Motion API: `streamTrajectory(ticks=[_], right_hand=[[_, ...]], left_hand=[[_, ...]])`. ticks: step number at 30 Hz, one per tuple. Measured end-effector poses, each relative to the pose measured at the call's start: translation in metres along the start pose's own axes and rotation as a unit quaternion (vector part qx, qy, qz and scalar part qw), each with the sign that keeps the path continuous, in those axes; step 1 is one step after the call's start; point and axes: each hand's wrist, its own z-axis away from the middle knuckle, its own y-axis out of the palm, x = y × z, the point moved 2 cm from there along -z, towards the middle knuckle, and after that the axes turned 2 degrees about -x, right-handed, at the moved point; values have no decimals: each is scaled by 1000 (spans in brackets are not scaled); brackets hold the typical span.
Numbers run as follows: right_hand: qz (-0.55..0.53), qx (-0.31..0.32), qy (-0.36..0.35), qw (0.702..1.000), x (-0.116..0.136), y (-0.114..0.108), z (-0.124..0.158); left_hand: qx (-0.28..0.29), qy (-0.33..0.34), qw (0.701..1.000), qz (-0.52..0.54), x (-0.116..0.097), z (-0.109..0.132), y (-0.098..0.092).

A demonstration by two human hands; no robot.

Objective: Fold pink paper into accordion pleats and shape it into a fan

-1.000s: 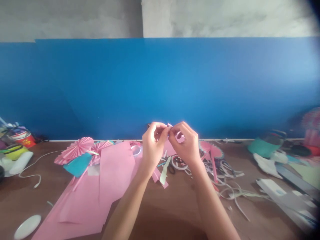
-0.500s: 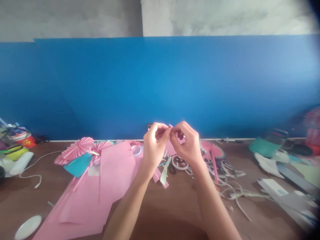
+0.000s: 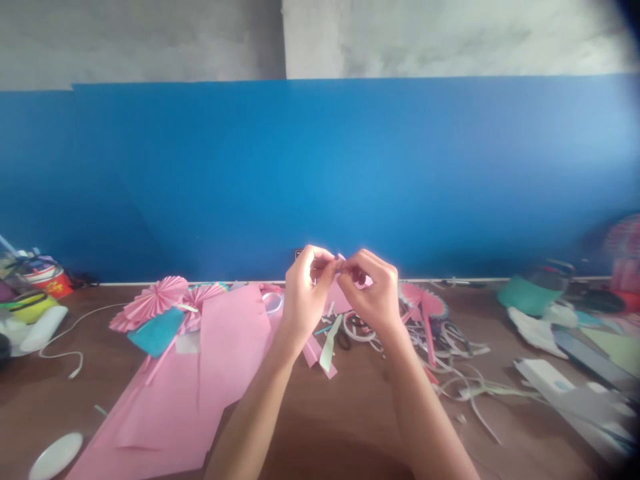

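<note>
My left hand [image 3: 307, 290] and my right hand [image 3: 377, 288] meet fingertip to fingertip above the back of the table. Both are closed in a pinch on a small pale pink piece of paper [image 3: 341, 257]. The fingers cover most of it, so its full shape is hidden. Below and between my wrists lie a pale green paper strip [image 3: 331, 343], pink strips [image 3: 313, 352] and a tangle of white bands [image 3: 363, 328].
Large pink sheets [image 3: 235, 340], pleated pink paper fans [image 3: 165, 297] and a teal piece [image 3: 157, 331] lie left. A white oval dish [image 3: 56, 457] sits front left. Right are loose white cords [image 3: 480, 407], another fan [image 3: 434, 303] and a white box [image 3: 547, 375]. A blue partition [image 3: 320, 167] stands behind.
The paper piece is turned slightly between my fingertips, and my right fingers have shifted a little. Both hands keep nearly the same place and grip.
</note>
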Motion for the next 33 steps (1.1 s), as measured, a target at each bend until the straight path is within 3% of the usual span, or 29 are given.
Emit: streamTrajectory(ticks=[4,11,19,33], right_hand=[[-19,0,-5,1000,-1,-2,0],[-29,9,5,1000,-2,-4,-1],[-44,22,19,999,-5,1,-2],[-59,29,-5,998,-7,0,-3]], left_hand=[[7,-9,1000,-8,2,-1,-2],[52,34,996,-63,-4,0,-3],[111,-15,993,-21,1,-7,-10],[89,-13,996,12,4,-10,-10]])
